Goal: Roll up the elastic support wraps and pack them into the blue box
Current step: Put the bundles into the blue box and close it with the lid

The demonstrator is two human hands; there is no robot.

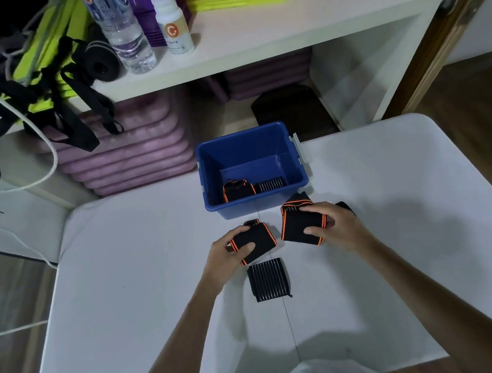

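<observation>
A person leans over a white folding table (128,288) with both bare forearms stretched out, each hand busy with its own bundle. The left hand (230,252) has its fingers and thumb curled round a rolled black elastic wrap with orange edging (254,241), holding it just above the tabletop. The right hand (329,223) grips a second, bulkier black wrap with orange edging (295,226), thumb pressed on its near face and fingers hooked over the top, where a loose end sticks up toward the box. Just nearer the person than the left hand's roll, a flat black ribbed wrap with thin grey stripes (268,279) lies on the table, touched by neither hand. A dark scrap of fabric (346,206) peeks out behind the right hand; what it is cannot be told. At the table's far edge stands the open blue plastic box (207,175) with grey side latches, and two wraps already sit against its near wall: an orange-trimmed black roll (237,189) on the left and a black ribbed roll (270,185) beside it on the right. Behind, a white shelf (283,23) carries a clear water bottle (124,32) and a white pill bottle with an orange logo (173,25), with stacked purple foam mats (133,149) below.
</observation>
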